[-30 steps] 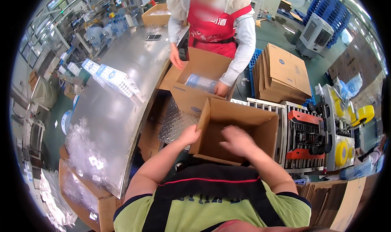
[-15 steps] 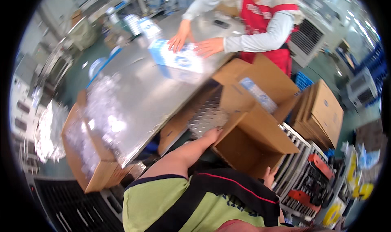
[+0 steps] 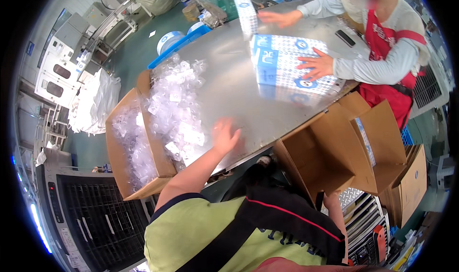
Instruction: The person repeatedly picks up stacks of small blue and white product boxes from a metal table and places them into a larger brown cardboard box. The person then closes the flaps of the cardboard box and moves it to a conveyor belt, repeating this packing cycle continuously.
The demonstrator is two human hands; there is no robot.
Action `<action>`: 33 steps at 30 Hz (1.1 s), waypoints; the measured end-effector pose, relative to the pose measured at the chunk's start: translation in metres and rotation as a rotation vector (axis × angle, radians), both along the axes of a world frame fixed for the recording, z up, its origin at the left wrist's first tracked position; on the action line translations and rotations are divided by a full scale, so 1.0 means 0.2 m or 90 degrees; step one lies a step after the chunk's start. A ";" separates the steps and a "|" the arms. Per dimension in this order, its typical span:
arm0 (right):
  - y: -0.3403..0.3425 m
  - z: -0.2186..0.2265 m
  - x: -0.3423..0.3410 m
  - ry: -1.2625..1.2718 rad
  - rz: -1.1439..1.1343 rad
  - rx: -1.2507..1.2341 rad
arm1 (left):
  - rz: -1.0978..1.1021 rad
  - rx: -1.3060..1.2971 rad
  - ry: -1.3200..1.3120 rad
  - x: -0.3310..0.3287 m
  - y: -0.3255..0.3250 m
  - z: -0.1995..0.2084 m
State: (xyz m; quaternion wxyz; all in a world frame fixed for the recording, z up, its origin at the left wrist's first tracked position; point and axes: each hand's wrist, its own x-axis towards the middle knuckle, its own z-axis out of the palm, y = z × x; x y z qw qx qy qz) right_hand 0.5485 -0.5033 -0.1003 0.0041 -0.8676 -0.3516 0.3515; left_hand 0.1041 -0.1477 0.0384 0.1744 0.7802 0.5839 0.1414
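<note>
My left hand [image 3: 225, 136] is over the near edge of the steel table [image 3: 229, 88], blurred, with thumb and fingers apart and nothing in it. Beside it lies a heap of clear plastic pieces [image 3: 177, 105]. My right hand [image 3: 331, 199] is at the lower edge of an open cardboard box [image 3: 315, 150]; the box hides most of its fingers, so its grip cannot be made out. Across the table a co-worker has one hand [image 3: 316, 65] on two blue-and-white cartons [image 3: 282, 66]. The co-worker's other hand [image 3: 281, 19] reaches toward a third, upright carton [image 3: 245, 15].
A second open cardboard box [image 3: 382, 133] stands right of the first, near flattened cardboard [image 3: 412, 186]. At the table's left end, a cardboard box [image 3: 122, 152] holds more clear pieces. A phone [image 3: 345, 38] lies by the co-worker. A black-grilled machine [image 3: 100, 219] stands lower left.
My view has swung left. My left hand has moved from beside the cardboard box up over the table. One of the co-worker's hands has left the cartons for the upright carton.
</note>
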 end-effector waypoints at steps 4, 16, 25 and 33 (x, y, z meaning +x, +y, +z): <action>0.08 0.29 -0.03 0.023 -0.093 -0.179 | 0.152 -0.014 0.235 -0.42 -0.14 -0.17; 0.06 0.25 0.00 0.053 -0.174 -0.142 | -0.106 -0.040 0.058 0.03 -0.13 -0.16; 0.04 0.24 -0.03 0.019 -0.111 -0.108 | 0.198 0.066 -0.404 -0.26 0.01 -0.31; 0.04 0.28 -0.07 -0.052 -0.081 -0.023 | -0.048 0.058 0.095 -0.27 0.06 -0.22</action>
